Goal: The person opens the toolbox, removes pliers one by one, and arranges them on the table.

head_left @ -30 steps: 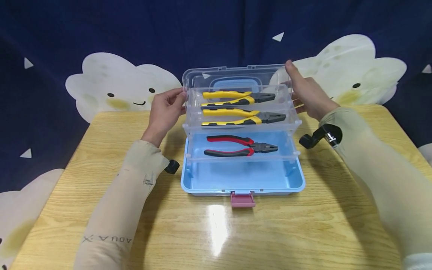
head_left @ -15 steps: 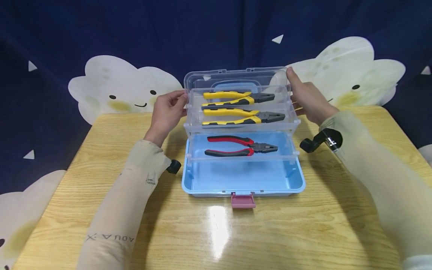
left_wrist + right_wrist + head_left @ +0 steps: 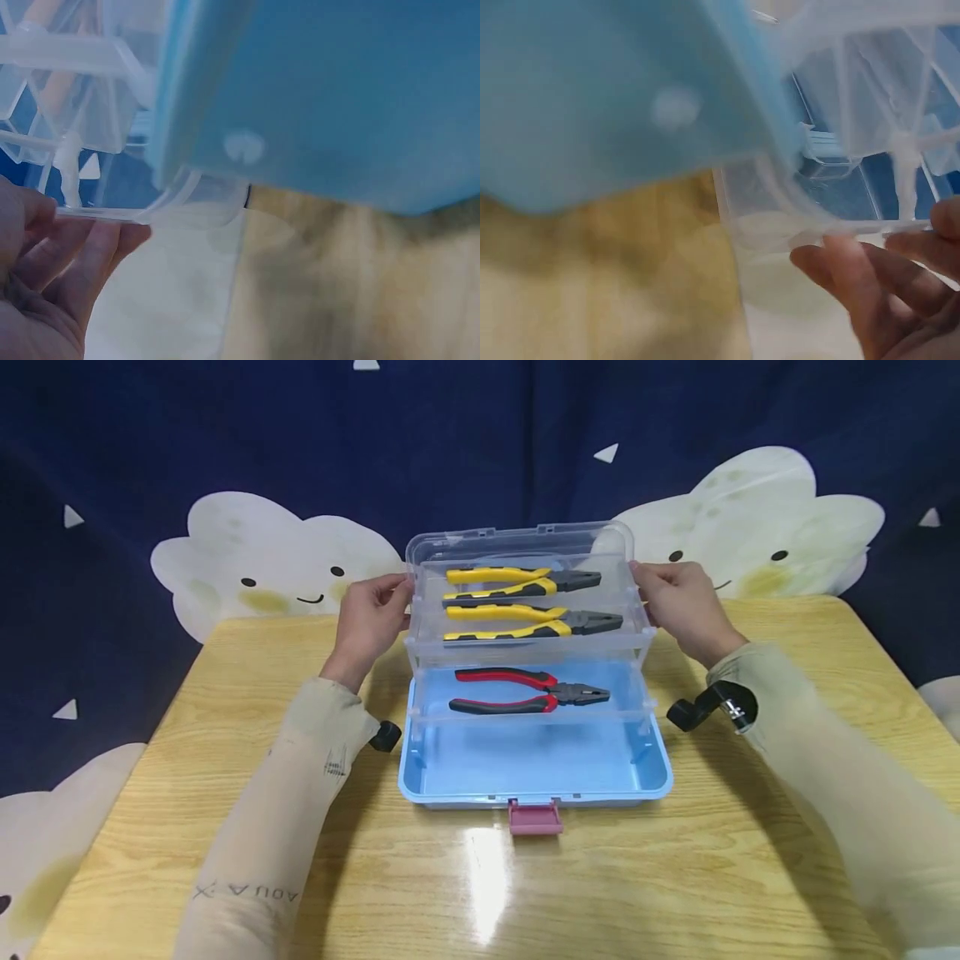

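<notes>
A toolbox with a light-blue base [image 3: 525, 777] stands with its clear lid [image 3: 510, 539] raised at the back. Two frosted trays are spread in steps above the base. Yellow-and-black pliers [image 3: 573, 580] lie in the upper part, with a second yellow-and-black pair [image 3: 592, 622] just in front. Red-and-black pliers [image 3: 577, 694] lie in the lower tray [image 3: 435, 720]. At the lid's left side edge, my left hand [image 3: 371, 618] pinches it between thumb and fingers. My right hand [image 3: 686, 610] grips the opposite side edge, its fingers curled behind [image 3: 855, 277].
A pink latch [image 3: 535, 819] hangs from the front of the base. The box stands on a wooden table [image 3: 247, 718], in front of a dark-blue curtain [image 3: 450, 435] with cloud prints. Black wrist mounts [image 3: 708, 706] sit beside both sleeves.
My right hand has slid down from the lid's upper right corner to its side edge, thumb lowered. The left hand keeps its hold. The pliers stay in their trays.
</notes>
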Demonstrator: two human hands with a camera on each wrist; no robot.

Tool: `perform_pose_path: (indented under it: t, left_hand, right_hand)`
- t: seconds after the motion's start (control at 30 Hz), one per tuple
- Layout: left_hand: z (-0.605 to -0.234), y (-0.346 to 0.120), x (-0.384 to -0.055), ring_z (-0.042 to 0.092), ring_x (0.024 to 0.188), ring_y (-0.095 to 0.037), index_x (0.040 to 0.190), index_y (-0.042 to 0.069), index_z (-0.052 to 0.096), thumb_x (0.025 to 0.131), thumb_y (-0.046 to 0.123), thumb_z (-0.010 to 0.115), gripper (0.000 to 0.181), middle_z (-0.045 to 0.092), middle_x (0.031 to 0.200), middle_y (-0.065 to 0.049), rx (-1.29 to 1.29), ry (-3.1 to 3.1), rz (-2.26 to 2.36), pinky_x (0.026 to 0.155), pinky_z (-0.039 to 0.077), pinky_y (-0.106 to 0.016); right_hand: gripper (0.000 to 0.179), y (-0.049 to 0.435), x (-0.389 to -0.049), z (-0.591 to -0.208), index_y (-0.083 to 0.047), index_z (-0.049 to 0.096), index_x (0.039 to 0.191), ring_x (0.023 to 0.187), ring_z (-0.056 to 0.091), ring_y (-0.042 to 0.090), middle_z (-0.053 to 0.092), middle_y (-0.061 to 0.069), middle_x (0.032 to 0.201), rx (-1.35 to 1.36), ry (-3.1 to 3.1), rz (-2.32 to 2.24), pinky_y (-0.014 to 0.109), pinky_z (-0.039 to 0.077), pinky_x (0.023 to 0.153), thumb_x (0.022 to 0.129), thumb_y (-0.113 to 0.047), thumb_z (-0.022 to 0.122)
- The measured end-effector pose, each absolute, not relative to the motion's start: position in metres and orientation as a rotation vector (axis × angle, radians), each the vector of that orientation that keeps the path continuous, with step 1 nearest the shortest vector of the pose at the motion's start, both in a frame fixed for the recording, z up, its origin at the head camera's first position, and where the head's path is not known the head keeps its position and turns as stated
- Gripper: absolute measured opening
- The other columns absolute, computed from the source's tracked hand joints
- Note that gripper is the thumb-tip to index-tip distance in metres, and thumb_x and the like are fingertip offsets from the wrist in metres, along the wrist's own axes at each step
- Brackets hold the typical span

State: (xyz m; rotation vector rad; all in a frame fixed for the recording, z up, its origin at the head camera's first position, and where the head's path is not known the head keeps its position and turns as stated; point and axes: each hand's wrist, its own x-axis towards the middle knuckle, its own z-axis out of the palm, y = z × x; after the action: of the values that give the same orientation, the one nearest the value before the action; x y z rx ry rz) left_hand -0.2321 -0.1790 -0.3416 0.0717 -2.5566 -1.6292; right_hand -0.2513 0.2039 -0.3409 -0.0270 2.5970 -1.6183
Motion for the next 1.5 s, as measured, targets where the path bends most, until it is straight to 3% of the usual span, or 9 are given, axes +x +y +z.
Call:
perform_pose_path:
  t: [0.27, 0.53, 0.77, 0.87, 1.07, 1.3, 1.5]
  left_hand:
    - [-0.345, -0.181, -0.230, 0.077, 0.106, -0.033, 0.137, 0.007, 0.068, 0.108, 0.025, 0.055, 0.036, 0.074, 0.126, -0.018, 0.023, -2.505, -1.632, 0.085, 0.066, -0.029]
    - [-0.345, -0.178, -0.233, 0.078, 0.102, -0.033, 0.135, 0.005, 0.068, 0.108, 0.024, 0.056, 0.035, 0.075, 0.124, -0.020, 0.052, -2.540, -1.575, 0.083, 0.066, -0.031]
    - [-0.352, -0.179, -0.230, 0.079, 0.097, -0.030, 0.133, 0.006, 0.070, 0.108, 0.024, 0.054, 0.035, 0.076, 0.123, -0.017, 0.091, -2.647, -1.451, 0.083, 0.066, -0.030]
    - [-0.354, -0.179, -0.228, 0.079, 0.101, -0.031, 0.135, 0.007, 0.069, 0.108, 0.025, 0.054, 0.036, 0.076, 0.125, -0.016, 0.119, -2.667, -1.447, 0.087, 0.066, -0.035]
    - [-0.354, -0.177, -0.228, 0.077, 0.104, -0.028, 0.136, 0.008, 0.068, 0.108, 0.025, 0.054, 0.035, 0.076, 0.124, -0.015, 0.137, -2.682, -1.447, 0.086, 0.066, -0.032]
    - [-0.356, -0.177, -0.229, 0.078, 0.095, -0.025, 0.134, 0.007, 0.069, 0.107, 0.024, 0.056, 0.034, 0.078, 0.115, -0.016, 0.116, -2.670, -1.428, 0.063, 0.056, -0.014]
    - [-0.357, -0.175, -0.228, 0.072, 0.091, -0.021, 0.139, 0.009, 0.066, 0.107, 0.026, 0.056, 0.037, 0.077, 0.118, -0.015, 0.157, -2.720, -1.404, 0.059, 0.049, -0.016]
  right_hand:
    - [0.055, 0.205, -0.248, -0.343, -0.008, 0.064, 0.141, 0.076, 0.076, 0.005, 0.075, -0.012, 0.095, -0.089, 2.600, -1.777, 0.022, 0.065, 0.067, 0.104, -0.048, 0.056]
    - [0.048, 0.205, -0.248, -0.345, -0.013, 0.062, 0.144, 0.081, 0.075, 0.002, 0.074, -0.002, 0.115, -0.071, 2.618, -1.725, 0.019, 0.064, 0.070, 0.107, -0.042, 0.052]
    - [0.054, 0.207, -0.248, -0.352, -0.014, 0.060, 0.146, 0.082, 0.073, 0.001, 0.067, 0.022, 0.137, -0.036, 2.680, -1.524, 0.022, 0.065, 0.069, 0.107, -0.048, 0.047]
    - [0.052, 0.207, -0.246, -0.355, -0.012, 0.064, 0.142, 0.080, 0.073, 0.003, 0.070, 0.022, 0.133, -0.038, 2.709, -1.494, 0.025, 0.066, 0.068, 0.107, -0.047, 0.047]
    - [0.050, 0.208, -0.246, -0.356, -0.010, 0.066, 0.139, 0.075, 0.074, 0.005, 0.074, 0.020, 0.124, -0.067, 2.722, -1.501, 0.028, 0.066, 0.065, 0.108, -0.044, 0.047]
    - [0.050, 0.209, -0.244, -0.359, -0.008, 0.069, 0.135, 0.069, 0.074, 0.008, 0.080, 0.006, 0.103, -0.051, 2.734, -1.531, 0.029, 0.066, 0.063, 0.107, -0.045, 0.050]
    - [0.050, 0.208, -0.243, -0.360, -0.007, 0.070, 0.132, 0.067, 0.074, 0.010, 0.080, 0.007, 0.100, -0.051, 2.733, -1.521, 0.031, 0.066, 0.062, 0.106, -0.045, 0.052]
